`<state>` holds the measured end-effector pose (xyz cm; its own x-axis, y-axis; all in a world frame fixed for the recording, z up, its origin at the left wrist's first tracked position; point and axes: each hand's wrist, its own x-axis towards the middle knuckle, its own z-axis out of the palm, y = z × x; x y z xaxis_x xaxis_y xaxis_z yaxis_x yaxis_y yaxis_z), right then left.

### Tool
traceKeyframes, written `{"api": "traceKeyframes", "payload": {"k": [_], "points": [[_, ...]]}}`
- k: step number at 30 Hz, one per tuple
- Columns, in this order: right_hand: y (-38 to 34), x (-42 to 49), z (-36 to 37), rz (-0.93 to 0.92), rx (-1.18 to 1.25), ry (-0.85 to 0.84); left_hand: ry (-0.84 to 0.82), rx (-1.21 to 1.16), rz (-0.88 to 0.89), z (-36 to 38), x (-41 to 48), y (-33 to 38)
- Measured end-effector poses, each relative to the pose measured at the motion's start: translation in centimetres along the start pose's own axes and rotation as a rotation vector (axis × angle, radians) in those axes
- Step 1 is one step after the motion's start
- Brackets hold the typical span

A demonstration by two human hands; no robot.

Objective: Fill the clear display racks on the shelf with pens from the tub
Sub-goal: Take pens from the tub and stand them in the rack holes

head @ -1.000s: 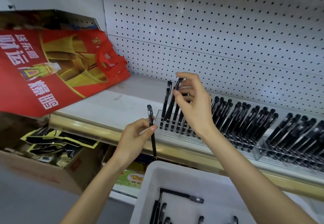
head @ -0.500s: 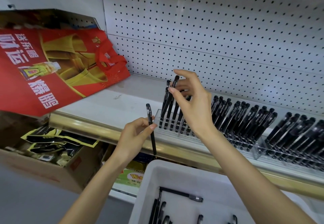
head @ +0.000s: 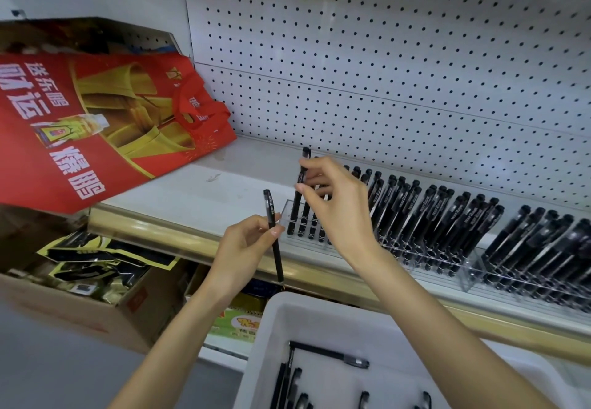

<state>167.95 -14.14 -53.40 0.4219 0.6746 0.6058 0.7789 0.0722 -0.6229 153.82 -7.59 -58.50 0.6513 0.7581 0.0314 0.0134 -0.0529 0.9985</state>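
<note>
1. Pen, black plastic, capped (head: 301, 178): right hand (head: 335, 207) pinched it upright between thumb and fingertips, tip down at the left end of the clear acrylic rack (head: 285, 209). I judged it was being seated in a slot.
2. Left hand (head: 243, 248) gripped a second black pen (head: 270, 208) mid-barrel just beside the rack, staged as next feed.
3. Remaining pens (head: 329, 355) lay loose in the white plastic tub (head: 271, 322) below the shelf (head: 192, 191).

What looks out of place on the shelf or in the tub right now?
The red bag lies slumped on the shelf's left end, its lower edge hanging past the front lip. In the tub, one pen lies crosswise to the others. The racked pens lean evenly; nothing looks damaged.
</note>
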Motion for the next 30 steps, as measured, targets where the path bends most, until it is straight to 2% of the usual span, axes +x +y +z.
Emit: {"api": "traceKeyframes", "payload": {"k": [7,15,20,30], "points": [[-0.6,0.8,-0.5,0.003,-0.174,0.010,0.004,-0.015,-0.009,0.0,0.0,0.2],[-1.2,2.5,-1.1,0.079,-0.073,-0.020,-0.011,0.015,-0.011,-0.2,-0.1,0.5],[-1.7,2.8,-0.8,0.092,-0.108,-0.089,-0.006,0.004,-0.012,-0.2,-0.2,0.4],[-1.4,2.4,-1.4,0.069,-0.150,-0.094,0.027,0.026,0.014,-0.7,-0.2,0.2]]}}
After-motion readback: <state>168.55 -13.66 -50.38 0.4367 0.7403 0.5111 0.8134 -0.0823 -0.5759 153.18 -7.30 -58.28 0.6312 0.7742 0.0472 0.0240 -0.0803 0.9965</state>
